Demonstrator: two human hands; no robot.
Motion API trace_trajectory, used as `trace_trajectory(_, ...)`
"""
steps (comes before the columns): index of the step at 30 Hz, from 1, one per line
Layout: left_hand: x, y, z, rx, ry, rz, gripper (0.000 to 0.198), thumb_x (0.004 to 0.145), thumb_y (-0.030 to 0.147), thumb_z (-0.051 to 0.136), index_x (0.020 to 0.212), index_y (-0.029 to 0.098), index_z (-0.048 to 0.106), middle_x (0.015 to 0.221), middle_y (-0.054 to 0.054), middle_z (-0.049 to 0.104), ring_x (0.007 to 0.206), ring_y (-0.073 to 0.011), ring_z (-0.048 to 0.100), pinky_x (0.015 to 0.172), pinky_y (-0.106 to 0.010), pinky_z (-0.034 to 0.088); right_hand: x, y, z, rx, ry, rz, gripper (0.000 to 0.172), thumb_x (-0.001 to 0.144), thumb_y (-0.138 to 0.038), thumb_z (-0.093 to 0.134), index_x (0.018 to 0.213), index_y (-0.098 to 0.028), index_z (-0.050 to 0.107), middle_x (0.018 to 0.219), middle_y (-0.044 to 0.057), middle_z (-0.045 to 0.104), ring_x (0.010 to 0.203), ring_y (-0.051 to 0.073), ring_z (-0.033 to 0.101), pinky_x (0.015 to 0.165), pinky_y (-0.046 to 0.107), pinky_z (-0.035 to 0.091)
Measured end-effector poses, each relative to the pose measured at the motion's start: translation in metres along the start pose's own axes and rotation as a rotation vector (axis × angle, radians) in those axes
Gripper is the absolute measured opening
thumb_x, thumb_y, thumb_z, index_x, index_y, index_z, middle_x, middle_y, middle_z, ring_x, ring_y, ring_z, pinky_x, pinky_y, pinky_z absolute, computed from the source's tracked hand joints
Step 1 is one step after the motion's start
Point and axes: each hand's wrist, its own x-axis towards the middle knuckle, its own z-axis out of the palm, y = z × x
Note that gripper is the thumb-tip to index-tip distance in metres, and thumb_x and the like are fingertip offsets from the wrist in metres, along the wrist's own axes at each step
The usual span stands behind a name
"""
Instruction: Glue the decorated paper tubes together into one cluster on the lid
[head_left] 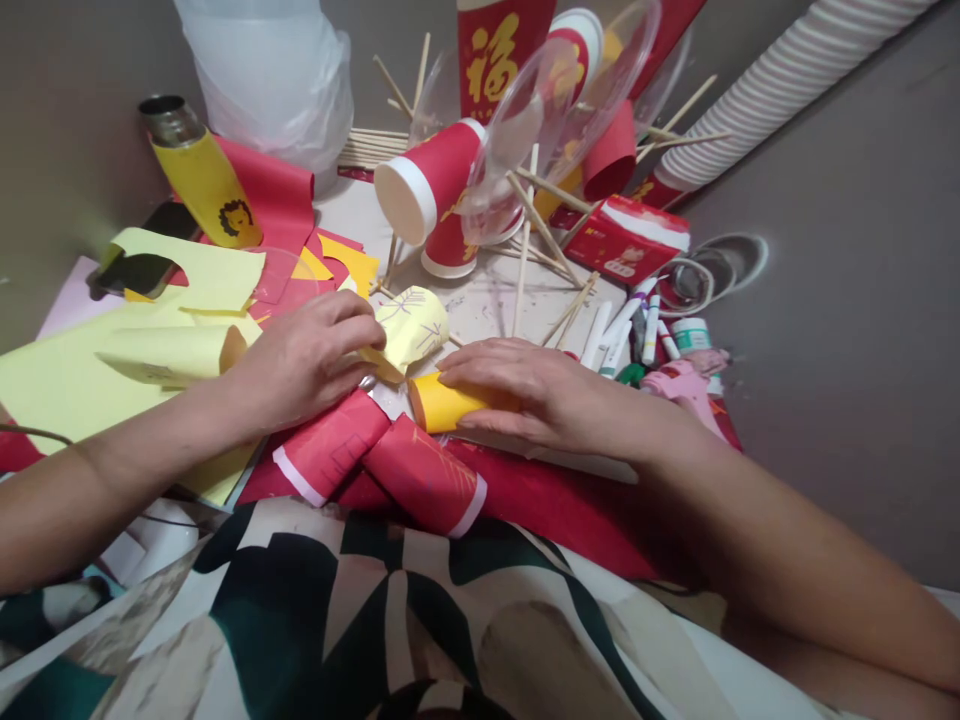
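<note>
My left hand (326, 345) is closed at the near-left edge of a pale yellow paper roll (416, 325) with purple line drawings; its fingertips are partly hidden. Around an orange-yellow paper roll (439, 402), lying on its side, curve the fingers and thumb of my right hand (517, 385). Two red paper rolls lie close in front of me, one (337, 440) with a drawn square shape and the other (427, 470) with yellowish lines. Each has a pale band at its near end. A small shiny piece (367, 383) shows between the rolls.
Red paper cups (446, 175), clear plastic lids (525, 130) and wooden sticks (536, 215) crowd the back. Pale yellow paper sheets (60, 350) and a yellow bottle (206, 185) are left. Markers (619, 320), a red packet (626, 240) and a ribbed hose (780, 85) are right.
</note>
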Motion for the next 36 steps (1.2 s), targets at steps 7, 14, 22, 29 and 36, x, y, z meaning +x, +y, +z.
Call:
trace_trajectory(7,0.024,-0.004,-0.002,-0.030,-0.078,0.019,0.012,0.094,0.019,0.058,0.086,0.019,0.067,0.090,-0.007,0.066,0.084,-0.0215,0.062,0.074,-0.032,0.043,-0.001,0.003,0.001,0.027,-0.015,-0.017,0.040,0.101,-0.043,0.065,0.134,-0.021,0.066,0.135,0.014,0.072,0.126,0.026,0.069,0.109,0.044,0.056)
trace_trajectory(14,0.037,0.001,0.000,0.012,-0.153,0.063,0.014,0.092,0.015,0.056,0.082,0.018,0.064,0.086,-0.006,0.063,0.079,-0.0203,0.059,0.071,-0.031,0.039,0.001,0.004,0.000,0.025,-0.025,-0.046,0.039,0.101,-0.042,0.065,0.134,-0.020,0.065,0.135,0.014,0.072,0.127,0.025,0.068,0.108,0.044,0.058)
trace_trajectory(22,0.034,0.008,-0.002,0.028,-0.214,0.104,0.022,0.093,0.019,0.055,0.072,0.020,0.060,0.078,-0.005,0.058,0.071,-0.0194,0.053,0.068,-0.033,0.034,0.001,0.003,0.001,0.051,-0.023,-0.043,0.038,0.100,-0.042,0.066,0.131,-0.021,0.066,0.131,0.014,0.074,0.124,0.025,0.070,0.105,0.043,0.059)
trace_trajectory(29,0.021,0.005,-0.017,-0.447,-0.154,-0.178,0.012,0.087,0.031,0.069,0.089,0.023,0.077,0.088,-0.004,0.074,0.081,-0.0197,0.065,0.079,-0.030,0.048,0.011,0.001,-0.006,0.125,-0.038,0.011,0.028,0.103,-0.040,0.059,0.120,-0.020,0.069,0.118,0.012,0.078,0.109,0.022,0.075,0.093,0.038,0.061)
trace_trajectory(36,0.015,0.002,-0.013,-0.435,0.149,-0.495,0.020,0.090,0.028,0.066,0.098,0.014,0.077,0.093,-0.006,0.075,0.085,-0.0196,0.065,0.083,-0.030,0.048,0.018,0.004,-0.009,0.143,-0.070,0.032,0.028,0.102,-0.037,0.060,0.121,-0.018,0.069,0.116,0.012,0.078,0.104,0.021,0.075,0.091,0.035,0.060)
